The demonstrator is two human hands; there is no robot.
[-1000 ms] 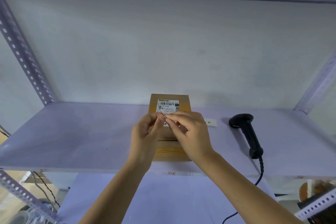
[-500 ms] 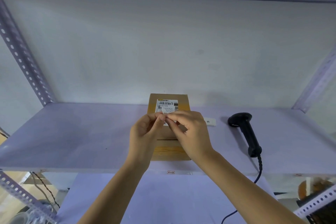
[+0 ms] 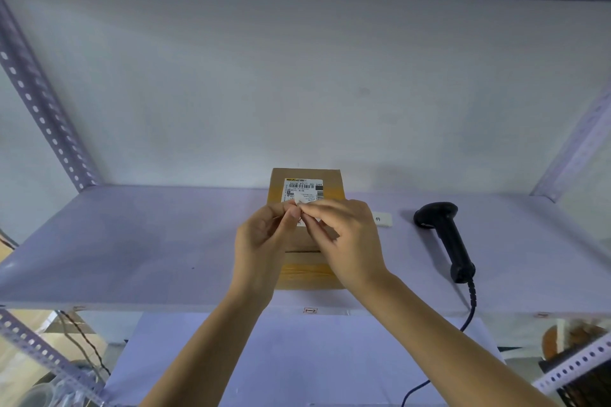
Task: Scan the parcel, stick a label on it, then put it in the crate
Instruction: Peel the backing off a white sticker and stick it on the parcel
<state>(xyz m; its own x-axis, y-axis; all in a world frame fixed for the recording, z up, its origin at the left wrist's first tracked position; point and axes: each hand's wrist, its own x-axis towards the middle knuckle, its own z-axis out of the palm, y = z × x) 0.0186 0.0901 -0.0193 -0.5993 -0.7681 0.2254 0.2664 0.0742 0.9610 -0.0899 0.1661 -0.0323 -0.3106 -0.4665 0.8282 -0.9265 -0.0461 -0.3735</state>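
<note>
A brown cardboard parcel point(image 3: 307, 271) lies flat in the middle of the pale shelf point(image 3: 148, 241), with a white printed barcode sticker point(image 3: 302, 188) on its far end. Both hands hover just above the parcel. My left hand point(image 3: 264, 241) and my right hand point(image 3: 344, 238) meet fingertip to fingertip, pinching a small white label point(image 3: 301, 202) between them. The label is mostly hidden by my fingers. A black handheld scanner point(image 3: 446, 235) lies on the shelf to the right, its cable hanging over the front edge. No crate is in view.
A small white paper slip point(image 3: 383, 219) lies on the shelf between the parcel and the scanner. Perforated metal uprights point(image 3: 43, 109) frame the shelf left and right. A lower pale surface point(image 3: 297, 357) sits below the front edge.
Both hands stay pinched together over the parcel, with only slight finger movement on the small label. The parcel and scanner have not moved.
</note>
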